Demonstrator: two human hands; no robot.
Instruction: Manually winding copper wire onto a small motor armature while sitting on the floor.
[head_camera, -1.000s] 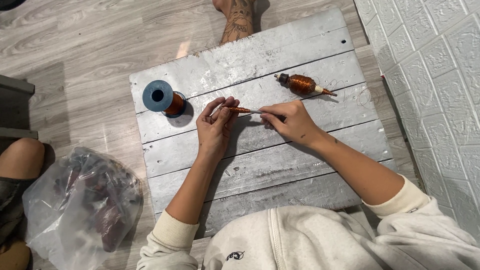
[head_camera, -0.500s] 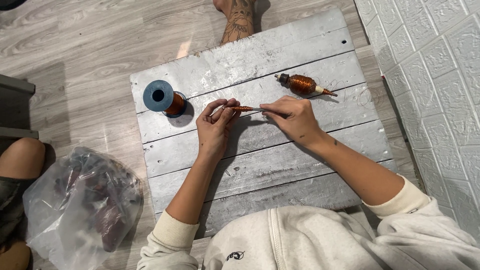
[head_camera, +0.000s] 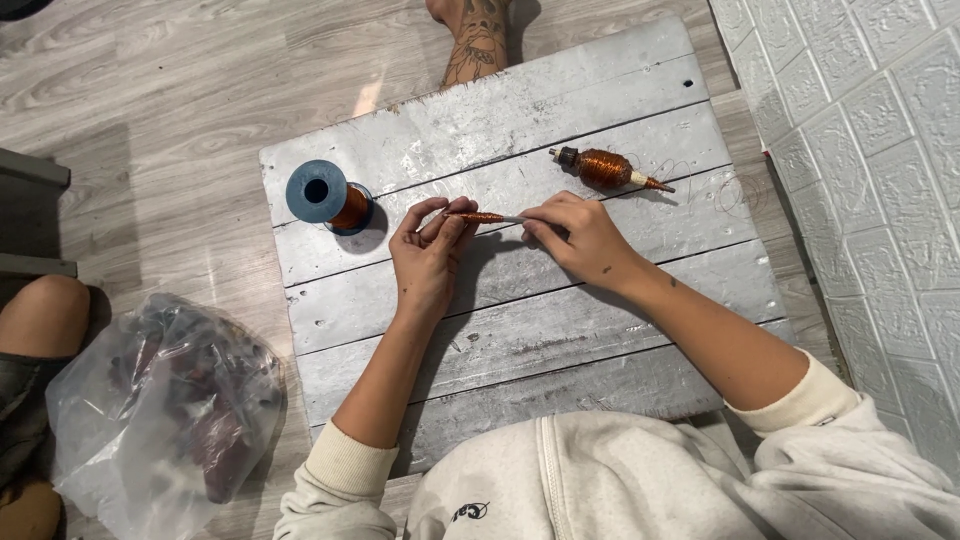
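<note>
Nearest the camera, both forearms come out of cream sleeves and reach forward over the grey plank tabletop (head_camera: 560, 340). The left arm runs almost straight up the boards, the wrist unbent, and the left hand (head_camera: 428, 262) stands with its palm turned inward, fingers curled up. Its grip is pinched together on the left end of a thin rod wound with copper wire (head_camera: 482, 217), thumb and forefinger closing on the wound part. The right arm comes in at a slant from the lower right, elbow out, and the right hand (head_camera: 580, 238) lies knuckles up, its grip closed on the bare pale end of the same rod. The rod is held level between the two hands, just above the boards, roughly at the middle of the tabletop.

To the left on the wooden floor lies a clear plastic bag (head_camera: 165, 410) with dark things inside, beside a bare knee (head_camera: 45, 315).

Farther back, left of the hands, a blue spool of copper wire (head_camera: 325, 195) stands upright on the tabletop. Right of it and apart from the hands, a thicker copper-wound coil (head_camera: 605, 167) lies on its side. Beyond the far edge, a tattooed foot (head_camera: 475, 35) rests on the floor.
</note>
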